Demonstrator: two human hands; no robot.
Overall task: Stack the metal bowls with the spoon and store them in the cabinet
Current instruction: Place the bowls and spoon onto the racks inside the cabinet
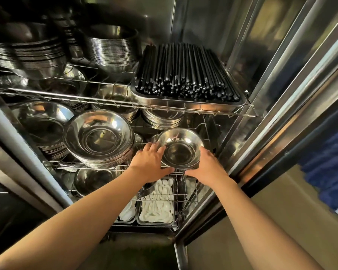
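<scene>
Both my arms are stretched straight out into the open cabinet (pixel 271 78), forearms nearly parallel. My left hand (pixel 151 162) is cupped on the left side of a small stack of metal bowls (pixel 179 148), fingers spread up against the rim and thumb tucked along the bottom edge. My right hand (pixel 207 165) mirrors it on the other side, palm pressed to the bowl wall, thumb pointing in underneath. So both hands are half-curled and clamped on the stack between them, which sits at the front right of the middle wire shelf (pixel 66 165). I can't see a spoon in the bowls.

Just below my wrists are trays of white spoons (pixel 157 201). Left of my stack there's a bigger pile of wide bowls (pixel 98 137). Up on the shelf above, a tray of black chopsticks (pixel 185 75), with more bowl stacks (pixel 111 47) behind.
</scene>
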